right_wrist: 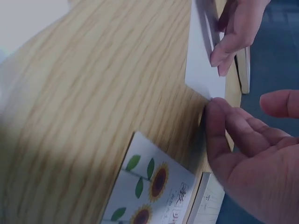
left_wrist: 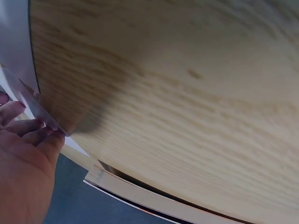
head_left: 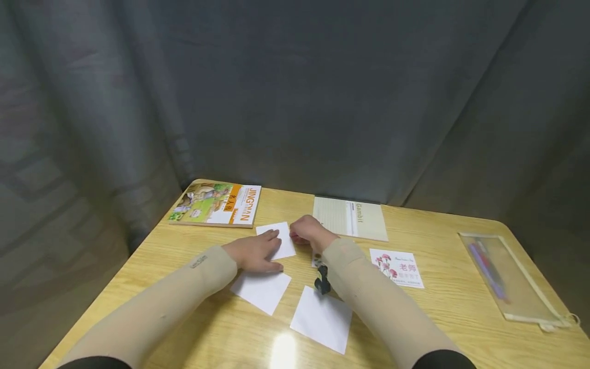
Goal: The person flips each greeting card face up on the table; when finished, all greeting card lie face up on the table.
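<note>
In the head view my left hand [head_left: 257,253] lies palm down, its fingers spread over a white card [head_left: 285,242] at the table's middle. My right hand [head_left: 310,230] has its fingertips at that card's right corner. The right wrist view shows this hand's fingers bent slightly, with the thumb raised apart from them. A second white card [head_left: 264,293] lies just below my left hand, and a third [head_left: 321,319] is nearer me. Beside my right hand is a sunflower card [right_wrist: 148,186], mostly hidden by my right forearm in the head view.
A picture-covered book [head_left: 214,204] lies at the back left of the wooden table [head_left: 193,307]. Behind my right hand is a cream notebook [head_left: 371,221]. Further right are a pink-flower card [head_left: 397,268] and a see-through zip pouch [head_left: 525,287] with pens.
</note>
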{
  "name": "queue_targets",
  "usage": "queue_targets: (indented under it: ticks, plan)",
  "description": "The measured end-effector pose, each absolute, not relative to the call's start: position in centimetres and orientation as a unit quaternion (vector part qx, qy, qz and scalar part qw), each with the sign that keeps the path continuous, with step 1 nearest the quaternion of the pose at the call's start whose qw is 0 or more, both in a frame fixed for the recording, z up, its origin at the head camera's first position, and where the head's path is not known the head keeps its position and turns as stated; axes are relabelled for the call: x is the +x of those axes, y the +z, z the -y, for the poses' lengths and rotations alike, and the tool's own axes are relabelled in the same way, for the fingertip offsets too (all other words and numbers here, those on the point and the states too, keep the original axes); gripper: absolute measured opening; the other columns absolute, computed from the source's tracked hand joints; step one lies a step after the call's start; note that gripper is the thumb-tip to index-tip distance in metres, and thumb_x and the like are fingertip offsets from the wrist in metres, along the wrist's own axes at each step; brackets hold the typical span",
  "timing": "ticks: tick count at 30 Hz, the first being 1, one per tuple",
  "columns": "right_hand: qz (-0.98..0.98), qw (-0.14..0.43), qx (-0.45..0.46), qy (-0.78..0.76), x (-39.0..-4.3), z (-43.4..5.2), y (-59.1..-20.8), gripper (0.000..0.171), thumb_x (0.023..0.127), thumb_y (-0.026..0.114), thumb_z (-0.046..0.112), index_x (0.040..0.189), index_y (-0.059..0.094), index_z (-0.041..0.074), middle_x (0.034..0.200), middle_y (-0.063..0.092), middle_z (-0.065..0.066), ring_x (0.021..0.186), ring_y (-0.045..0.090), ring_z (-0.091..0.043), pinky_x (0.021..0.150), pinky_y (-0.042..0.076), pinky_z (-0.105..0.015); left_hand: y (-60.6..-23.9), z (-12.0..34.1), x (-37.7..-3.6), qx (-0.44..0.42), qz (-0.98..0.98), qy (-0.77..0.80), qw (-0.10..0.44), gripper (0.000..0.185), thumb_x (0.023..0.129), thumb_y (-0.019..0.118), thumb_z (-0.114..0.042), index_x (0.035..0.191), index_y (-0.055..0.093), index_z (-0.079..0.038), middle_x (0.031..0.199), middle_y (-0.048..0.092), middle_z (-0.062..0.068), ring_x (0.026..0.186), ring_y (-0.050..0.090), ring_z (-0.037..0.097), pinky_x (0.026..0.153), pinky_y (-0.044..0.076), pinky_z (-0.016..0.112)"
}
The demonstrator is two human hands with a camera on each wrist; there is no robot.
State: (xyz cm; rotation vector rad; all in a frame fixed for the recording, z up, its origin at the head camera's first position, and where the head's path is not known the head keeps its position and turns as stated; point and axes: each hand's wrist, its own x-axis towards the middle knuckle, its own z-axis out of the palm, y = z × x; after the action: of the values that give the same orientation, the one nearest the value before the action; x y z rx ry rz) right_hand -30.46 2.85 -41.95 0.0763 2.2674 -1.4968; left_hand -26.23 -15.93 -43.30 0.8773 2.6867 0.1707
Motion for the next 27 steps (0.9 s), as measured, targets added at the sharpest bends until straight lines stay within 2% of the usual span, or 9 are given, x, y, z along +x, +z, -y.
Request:
queue_targets:
  ticks: [6, 11, 19, 25, 27]
  plan:
    - [-0.816, 0.213, 0.033, -0.536, -30.85, -2.96, -41.76, 0.022, 0.097, 0.055, 0.004, 0.111, 0.067, -0.007, 0.093, 0.068, -0.012, 0.073, 0.059, -0.015, 0.071, 0.055, -0.025, -43.56, 15.88, -26.51, 0.302, -0.938, 0.081, 0.147, 0.080, 0.098, 0.059, -0.053, 0.155, 0.042, 0.001, 0.164, 0.030, 0.023, 0.152, 0.027, 0.035, 0.122, 0.028, 0.044]
    - [-0.794, 0.239, 0.028, -0.559, -31.13, -2.95, -41.78, 0.019, 0.098, 0.052, -0.001, 0.109, 0.064, -0.011, 0.088, 0.063, -0.011, 0.071, 0.060, -0.016, 0.072, 0.057, -0.026, -43.71, 16.01, -26.48, 0.289, -0.940, 0.102, 0.153, 0.078, 0.098, 0.059, -0.049, 0.154, 0.043, 0.002, 0.164, 0.031, 0.022, 0.152, 0.027, 0.034, 0.122, 0.027, 0.044]
    - [-0.824, 0.239, 0.004, -0.514, -31.34, -2.21, -41.52, 0.013, 0.100, 0.055, 0.007, 0.097, 0.065, 0.000, 0.078, 0.061, -0.005, 0.065, 0.055, -0.011, 0.067, 0.055, -0.024, -43.68, 16.39, -25.99, 0.266, -0.944, 0.122, 0.153, 0.076, 0.098, 0.061, -0.045, 0.154, 0.043, 0.003, 0.165, 0.029, 0.021, 0.153, 0.026, 0.033, 0.122, 0.027, 0.045]
    - [-0.808, 0.246, 0.032, -0.535, -31.44, -2.83, -41.42, 0.024, 0.098, 0.054, 0.005, 0.114, 0.067, -0.008, 0.088, 0.067, -0.010, 0.070, 0.062, -0.014, 0.073, 0.058, -0.025, -43.75, 16.12, -26.03, 0.274, -0.940, 0.143, 0.142, 0.075, 0.097, 0.062, -0.041, 0.153, 0.043, 0.006, 0.164, 0.030, 0.024, 0.152, 0.027, 0.037, 0.122, 0.028, 0.047]
    - [-0.785, 0.258, 0.038, -0.562, -31.51, -3.15, -41.60, 0.023, 0.098, 0.054, 0.002, 0.114, 0.065, -0.010, 0.087, 0.066, -0.011, 0.069, 0.062, -0.013, 0.070, 0.057, -0.023, -43.88, 16.01, -26.12, 0.276, -0.940, 0.147, 0.140, 0.076, 0.097, 0.062, -0.041, 0.153, 0.042, 0.006, 0.163, 0.030, 0.025, 0.151, 0.029, 0.037, 0.122, 0.028, 0.047]
